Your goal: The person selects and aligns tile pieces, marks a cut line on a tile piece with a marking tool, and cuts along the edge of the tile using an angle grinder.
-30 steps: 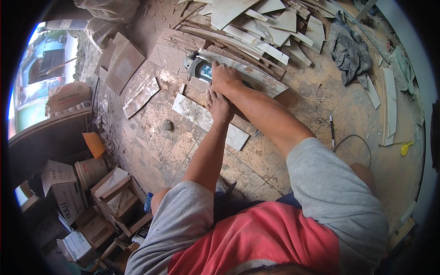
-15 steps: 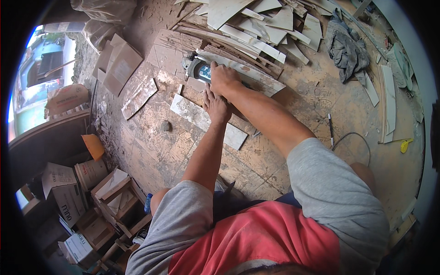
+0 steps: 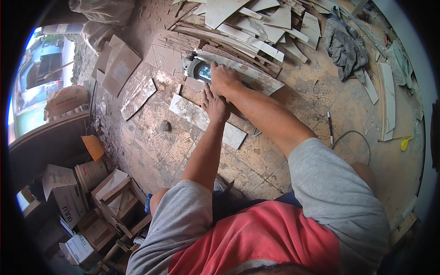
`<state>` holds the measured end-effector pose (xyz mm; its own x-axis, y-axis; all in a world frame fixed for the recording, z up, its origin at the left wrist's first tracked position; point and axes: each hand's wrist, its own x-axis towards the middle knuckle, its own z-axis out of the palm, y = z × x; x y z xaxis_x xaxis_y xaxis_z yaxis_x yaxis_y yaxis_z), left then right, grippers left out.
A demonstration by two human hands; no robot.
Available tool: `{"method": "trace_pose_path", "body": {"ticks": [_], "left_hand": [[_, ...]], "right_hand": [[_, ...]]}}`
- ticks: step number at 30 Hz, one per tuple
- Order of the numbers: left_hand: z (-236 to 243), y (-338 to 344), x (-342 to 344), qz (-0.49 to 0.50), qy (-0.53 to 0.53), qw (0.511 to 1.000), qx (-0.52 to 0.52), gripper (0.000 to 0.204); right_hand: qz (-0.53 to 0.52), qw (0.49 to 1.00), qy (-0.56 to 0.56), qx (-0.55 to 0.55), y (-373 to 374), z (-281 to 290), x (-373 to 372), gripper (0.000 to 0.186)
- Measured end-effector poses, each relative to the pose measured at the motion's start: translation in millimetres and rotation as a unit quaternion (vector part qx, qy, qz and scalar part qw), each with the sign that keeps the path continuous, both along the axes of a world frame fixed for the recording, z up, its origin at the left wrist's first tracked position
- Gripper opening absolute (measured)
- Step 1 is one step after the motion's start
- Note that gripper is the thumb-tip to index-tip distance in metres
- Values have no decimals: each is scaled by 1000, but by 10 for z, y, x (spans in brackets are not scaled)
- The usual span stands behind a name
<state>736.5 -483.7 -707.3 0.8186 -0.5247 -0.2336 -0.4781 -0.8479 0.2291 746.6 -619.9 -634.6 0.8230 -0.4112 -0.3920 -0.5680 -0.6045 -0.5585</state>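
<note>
My right hand (image 3: 224, 79) is closed around a blue-and-grey handheld power cutter (image 3: 202, 72), which sits low over the floor ahead of me. Its blade and the rear of its body are hidden. Just below, my left hand (image 3: 216, 106) lies palm down over a white marbled tile strip (image 3: 192, 112), fingers stretched toward the tool and close to the right wrist. This dusty strip runs slantwise under the left hand, its other end (image 3: 234, 136) showing between my arms. A longer white tile piece (image 3: 256, 75) lies just beyond the cutter.
Stacked tile offcuts (image 3: 261, 30) cover the far floor. A grey cloth (image 3: 346, 48) lies far right, near a marker-like stick (image 3: 330, 126) and a cable (image 3: 360, 133). A stone-like lump (image 3: 165, 125) and a broken tile (image 3: 139, 99) lie left. Boxes (image 3: 68, 201) and a wooden frame (image 3: 121, 197) stand near left.
Both hands and the cutter hold nearly the same place. The whole view has shifted very slightly.
</note>
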Motion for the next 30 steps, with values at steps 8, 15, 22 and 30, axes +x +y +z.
{"method": "trace_pose_path", "body": {"ticks": [8,15,22,30], "left_hand": [[36,-8,9,5,26,1000,0,77],[-5,17,27,2,6,1000,4,74],[47,18,38,2,-4,1000,25,76],[-141,50,79,-2,-26,1000,-16,84]], "right_hand": [[-13,1000,-28,-2,0,-41,-41,53],[-8,1000,-8,11,-38,31,-106,54],[5,1000,-3,13,-59,49,-157,59],[-16,1000,-23,9,-55,-17,-203,54]]}}
